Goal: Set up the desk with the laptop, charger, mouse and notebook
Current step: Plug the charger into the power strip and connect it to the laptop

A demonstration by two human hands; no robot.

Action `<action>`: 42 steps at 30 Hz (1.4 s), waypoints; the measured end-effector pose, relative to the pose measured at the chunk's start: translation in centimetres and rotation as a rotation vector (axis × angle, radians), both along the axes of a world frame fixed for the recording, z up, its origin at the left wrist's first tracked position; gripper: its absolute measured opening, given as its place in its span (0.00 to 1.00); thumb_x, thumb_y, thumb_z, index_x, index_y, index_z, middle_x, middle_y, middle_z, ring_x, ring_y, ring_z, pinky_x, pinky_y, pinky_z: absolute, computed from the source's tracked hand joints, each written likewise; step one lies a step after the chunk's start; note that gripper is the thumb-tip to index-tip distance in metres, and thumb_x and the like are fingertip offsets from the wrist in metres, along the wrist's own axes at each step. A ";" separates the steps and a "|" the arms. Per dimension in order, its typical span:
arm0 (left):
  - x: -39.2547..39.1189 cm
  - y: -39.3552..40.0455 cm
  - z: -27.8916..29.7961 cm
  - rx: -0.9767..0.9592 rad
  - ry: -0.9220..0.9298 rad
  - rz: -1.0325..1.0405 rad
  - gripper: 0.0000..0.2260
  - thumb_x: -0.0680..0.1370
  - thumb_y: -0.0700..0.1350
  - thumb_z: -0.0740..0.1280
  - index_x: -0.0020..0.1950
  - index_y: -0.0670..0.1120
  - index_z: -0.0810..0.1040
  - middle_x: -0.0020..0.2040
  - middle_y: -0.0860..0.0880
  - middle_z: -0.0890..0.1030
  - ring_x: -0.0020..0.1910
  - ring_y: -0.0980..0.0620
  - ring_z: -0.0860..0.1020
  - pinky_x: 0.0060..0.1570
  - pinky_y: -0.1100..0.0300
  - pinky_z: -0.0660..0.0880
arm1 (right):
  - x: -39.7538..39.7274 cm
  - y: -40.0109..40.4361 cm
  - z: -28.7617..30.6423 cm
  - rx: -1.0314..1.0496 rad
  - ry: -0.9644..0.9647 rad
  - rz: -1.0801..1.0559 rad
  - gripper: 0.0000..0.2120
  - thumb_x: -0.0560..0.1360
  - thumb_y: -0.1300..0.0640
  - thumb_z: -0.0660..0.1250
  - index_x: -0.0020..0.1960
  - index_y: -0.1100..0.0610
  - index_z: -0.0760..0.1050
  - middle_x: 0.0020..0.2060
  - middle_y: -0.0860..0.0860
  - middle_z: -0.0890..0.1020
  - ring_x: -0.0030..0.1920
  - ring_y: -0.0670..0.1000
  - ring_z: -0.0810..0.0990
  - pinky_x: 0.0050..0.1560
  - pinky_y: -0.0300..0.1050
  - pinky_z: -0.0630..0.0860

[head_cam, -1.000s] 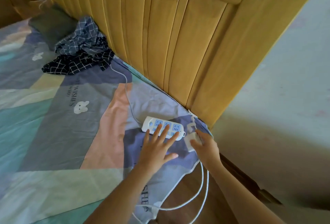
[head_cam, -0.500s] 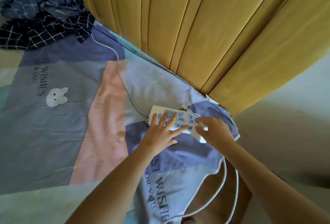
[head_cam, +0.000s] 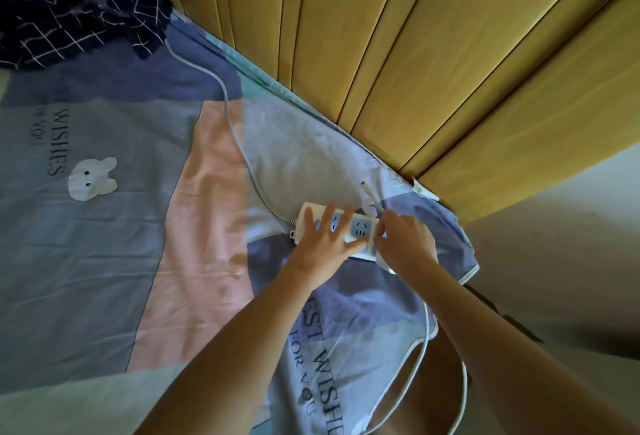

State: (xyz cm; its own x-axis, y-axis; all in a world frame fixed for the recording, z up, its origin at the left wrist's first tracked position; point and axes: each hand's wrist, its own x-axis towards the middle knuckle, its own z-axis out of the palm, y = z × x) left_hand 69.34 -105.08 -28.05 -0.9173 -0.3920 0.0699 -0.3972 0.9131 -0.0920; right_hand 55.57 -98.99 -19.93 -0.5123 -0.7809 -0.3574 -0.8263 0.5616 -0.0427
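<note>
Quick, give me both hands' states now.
Left hand: open, fingers spread flat on the power strip.
Right hand: curled round the charger at the strip.

Printed words on the patchwork bedsheet

The pastel cotton bedsheet [head_cam: 104, 261] of grey, pink, lilac and green patches carries dark serif lettering in two places. On the grey patch at the left, beside a white bear-face print [head_cam: 90, 178], the word "WISHES" runs sideways, with a smaller line next to it that looks like "FOR YOU" — too blurred to be sure. Between the two forearms, on the lilac patch, "…EST WISHES" and "FOR YOU" run sideways as well — the first letter hidden by an arm.
</note>
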 end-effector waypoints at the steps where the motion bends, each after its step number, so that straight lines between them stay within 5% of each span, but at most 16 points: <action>1: 0.0 0.1 0.0 0.006 -0.013 -0.005 0.28 0.63 0.51 0.78 0.61 0.58 0.74 0.67 0.41 0.68 0.62 0.34 0.74 0.51 0.35 0.73 | 0.0 -0.1 0.0 -0.001 -0.015 -0.024 0.09 0.77 0.58 0.60 0.55 0.56 0.75 0.50 0.57 0.82 0.51 0.59 0.80 0.39 0.44 0.68; 6: 0.0 0.1 0.4 0.007 -0.017 0.001 0.27 0.64 0.51 0.77 0.61 0.57 0.74 0.65 0.41 0.76 0.61 0.34 0.75 0.50 0.35 0.75 | -1.2 -1.1 -0.3 -0.016 -0.084 -0.096 0.09 0.75 0.56 0.61 0.52 0.55 0.77 0.48 0.56 0.82 0.50 0.59 0.80 0.42 0.46 0.74; 16: -0.1 -0.8 2.0 0.124 -0.030 0.017 0.20 0.63 0.53 0.79 0.52 0.51 0.81 0.60 0.40 0.80 0.55 0.35 0.79 0.43 0.37 0.78 | 0.2 -0.8 -0.9 -0.031 -0.016 -0.055 0.10 0.77 0.60 0.60 0.56 0.56 0.73 0.52 0.55 0.80 0.51 0.61 0.80 0.38 0.46 0.69; 22: -0.4 0.8 2.9 0.240 0.081 0.106 0.17 0.69 0.47 0.76 0.56 0.50 0.81 0.65 0.41 0.77 0.63 0.34 0.75 0.55 0.35 0.72 | 0.3 0.3 0.1 -0.113 -0.110 -0.137 0.13 0.77 0.56 0.60 0.61 0.55 0.70 0.57 0.55 0.76 0.53 0.60 0.79 0.41 0.49 0.73; 24: -1.3 1.2 4.3 0.396 0.180 0.209 0.13 0.78 0.45 0.65 0.61 0.47 0.78 0.69 0.44 0.74 0.70 0.38 0.68 0.65 0.39 0.65 | 0.2 1.7 1.1 -0.189 -0.133 -0.136 0.17 0.77 0.48 0.62 0.63 0.53 0.69 0.58 0.53 0.75 0.53 0.59 0.79 0.42 0.50 0.74; 27: -2.9 1.5 7.1 0.713 0.460 0.364 0.17 0.79 0.47 0.54 0.61 0.46 0.77 0.61 0.44 0.78 0.64 0.42 0.74 0.60 0.48 0.69 | 1.1 3.3 3.2 -0.393 -0.148 -0.086 0.16 0.77 0.47 0.60 0.63 0.51 0.70 0.59 0.50 0.74 0.52 0.58 0.78 0.38 0.49 0.72; 30: -5.2 3.4 11.4 1.186 0.724 0.480 0.16 0.78 0.53 0.55 0.56 0.48 0.78 0.53 0.47 0.82 0.54 0.49 0.79 0.56 0.50 0.74 | 1.5 6.5 5.4 -0.573 -0.084 -0.042 0.17 0.75 0.54 0.63 0.64 0.52 0.72 0.59 0.48 0.77 0.49 0.57 0.80 0.33 0.48 0.76; 33: -8.2 6.7 15.8 1.522 0.898 0.429 0.11 0.79 0.49 0.63 0.56 0.47 0.80 0.50 0.52 0.84 0.53 0.58 0.81 0.53 0.64 0.75 | 1.1 10.3 7.7 -0.666 0.044 -0.067 0.22 0.70 0.56 0.71 0.62 0.53 0.74 0.57 0.48 0.80 0.48 0.53 0.82 0.28 0.42 0.75; 38: -12.3 11.5 20.4 1.644 1.027 0.301 0.03 0.77 0.40 0.68 0.47 0.41 0.80 0.41 0.48 0.83 0.43 0.57 0.82 0.48 0.63 0.77 | -1.2 17.0 11.2 -0.714 0.116 -0.111 0.24 0.72 0.57 0.67 0.67 0.54 0.72 0.67 0.51 0.74 0.63 0.54 0.76 0.56 0.47 0.77; 42: -15.0 15.5 22.7 1.597 0.937 0.144 0.02 0.75 0.37 0.69 0.44 0.38 0.79 0.39 0.50 0.83 0.37 0.57 0.81 0.44 0.61 0.77 | -3.9 23.9 15.0 -0.719 0.183 -0.228 0.22 0.73 0.56 0.66 0.66 0.52 0.73 0.69 0.50 0.73 0.66 0.52 0.74 0.60 0.48 0.76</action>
